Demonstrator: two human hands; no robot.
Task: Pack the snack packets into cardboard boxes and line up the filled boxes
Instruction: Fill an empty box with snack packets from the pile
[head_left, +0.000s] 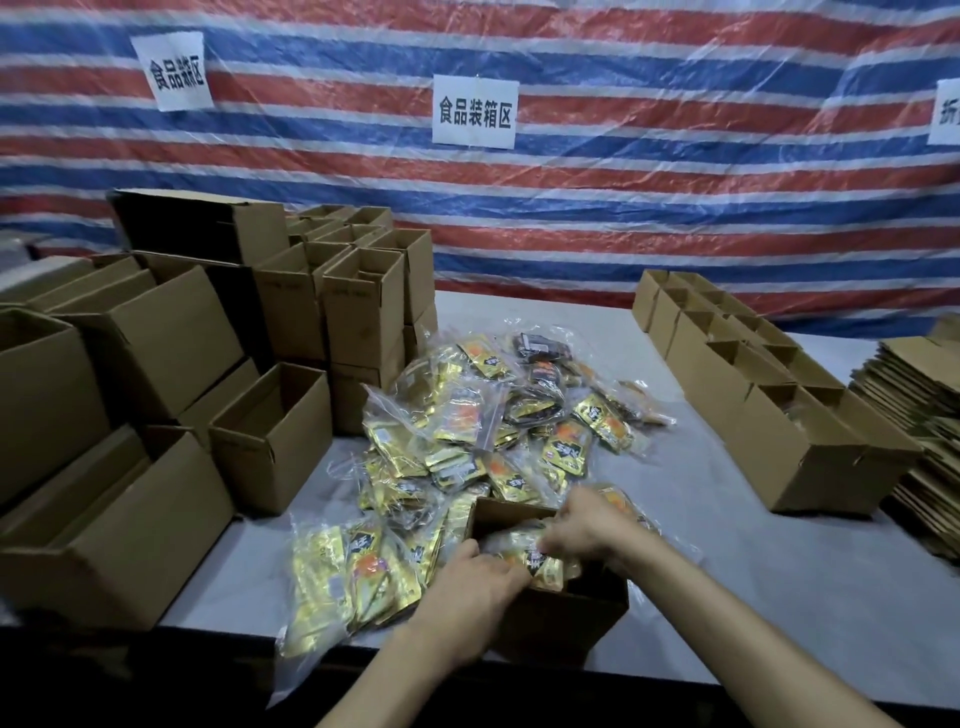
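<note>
A small open cardboard box (576, 618) stands at the table's near edge, in front of a heap of gold and orange snack packets (483, 421) in clear bags. My left hand (475, 582) and my right hand (592, 525) both reach into the top of this box. Together they grip a clear bag of gold packets (530, 556) that sits in the box opening. More bagged packets (343, 577) lie flat just left of the box.
Open empty boxes (270, 441) are stacked along the left, some large, some tall at the back (363, 306). A row of open boxes (748, 374) runs along the right. Flattened cardboard (930, 415) is piled at the far right. A striped tarpaulin hangs behind the table.
</note>
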